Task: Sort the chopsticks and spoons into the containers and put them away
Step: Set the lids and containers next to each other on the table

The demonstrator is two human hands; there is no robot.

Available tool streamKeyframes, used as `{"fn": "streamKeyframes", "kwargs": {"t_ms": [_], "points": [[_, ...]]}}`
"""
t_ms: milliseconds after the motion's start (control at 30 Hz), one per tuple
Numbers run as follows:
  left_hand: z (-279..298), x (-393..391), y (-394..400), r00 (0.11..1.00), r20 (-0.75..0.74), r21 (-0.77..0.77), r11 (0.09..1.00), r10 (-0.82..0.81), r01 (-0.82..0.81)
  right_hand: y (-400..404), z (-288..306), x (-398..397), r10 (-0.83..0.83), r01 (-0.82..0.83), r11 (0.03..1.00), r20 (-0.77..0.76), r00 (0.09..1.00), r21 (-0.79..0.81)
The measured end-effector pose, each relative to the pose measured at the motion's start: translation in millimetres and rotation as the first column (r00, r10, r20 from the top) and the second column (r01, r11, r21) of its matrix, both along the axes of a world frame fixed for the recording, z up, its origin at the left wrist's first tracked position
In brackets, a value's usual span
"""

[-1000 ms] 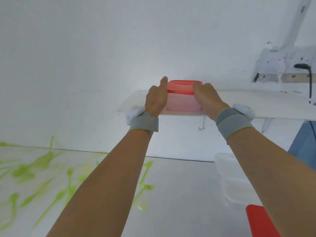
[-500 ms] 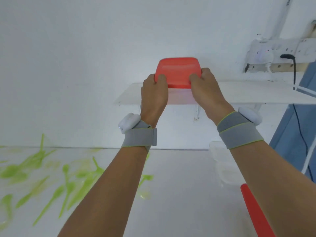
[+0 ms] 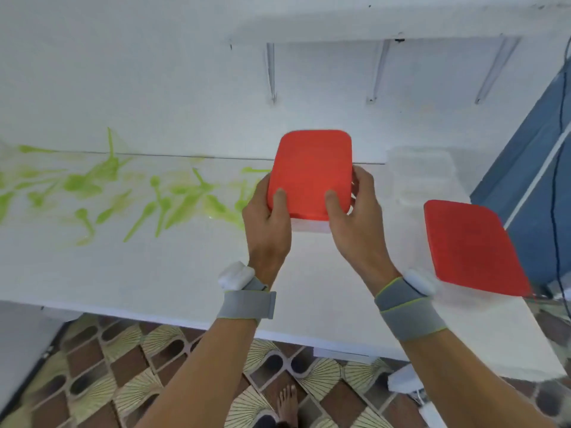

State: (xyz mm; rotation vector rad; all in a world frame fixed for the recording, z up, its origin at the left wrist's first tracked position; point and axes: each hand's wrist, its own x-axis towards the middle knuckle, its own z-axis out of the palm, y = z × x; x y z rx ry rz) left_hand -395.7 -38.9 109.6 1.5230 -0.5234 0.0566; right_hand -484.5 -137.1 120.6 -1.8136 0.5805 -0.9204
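Containers are the matter here: one box (image 3: 310, 174), clear-bodied under a red lid, is held above the white tabletop (image 3: 154, 273) by both hands. The left hand (image 3: 268, 223) is wrapped round the box's near left corner, thumb laid on the lid and fingers hidden beneath; the right hand (image 3: 355, 223) is wrapped round the near right corner in the same way, thumb on the lid and fingertips curled at the right edge. Each grip is thus closed on the box, which is tilted slightly so that the lid faces the camera. Whether the box touches the tabletop cannot be told. A second red lid (image 3: 472, 248) is seen to the right of the held box, near the tabletop's right edge, over a clear body that is only faintly visible. Behind that lid, to the right of the held box and further back, clear tubs (image 3: 423, 171) are seen, blurred. To the left of the held box, green spoons (image 3: 148, 196) are scattered over the tabletop, smeared by blur. Grey wristbands (image 3: 247, 304) are worn on both forearms. Above the held box, a white shelf (image 3: 370, 26) on brackets is fixed to the wall. Below the tabletop's near edge, a patterned tile floor (image 3: 123, 381) and a bare foot (image 3: 287, 403) are visible.
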Motion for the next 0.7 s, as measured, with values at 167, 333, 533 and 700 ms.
{"fn": "streamKeyframes", "kwargs": {"t_ms": [167, 333, 533, 700], "points": [[-88, 6, -4, 0.953, -0.275, 0.228, 0.954, -0.128, 0.194, -12, -73, 1, 0.058, -0.008, 0.989, -0.341, 0.938, 0.145], [-119, 36, -19, 0.897, -0.382, 0.366, 0.854, -0.224, 0.369, -37, -106, 25, 0.061, 0.057, 0.974, -0.500, 0.864, 0.218], [-148, 77, -25, 0.831, -0.384, 0.472, 0.688, -0.402, 0.551, -62, -130, 60, 0.075, 0.061, 0.973, -0.558, 0.826, 0.221], [-169, 92, -25, 0.854, -0.333, 0.461, 0.722, -0.399, 0.517, -64, -150, 65, 0.057, 0.061, 0.984, -0.626, 0.778, 0.166]]}}
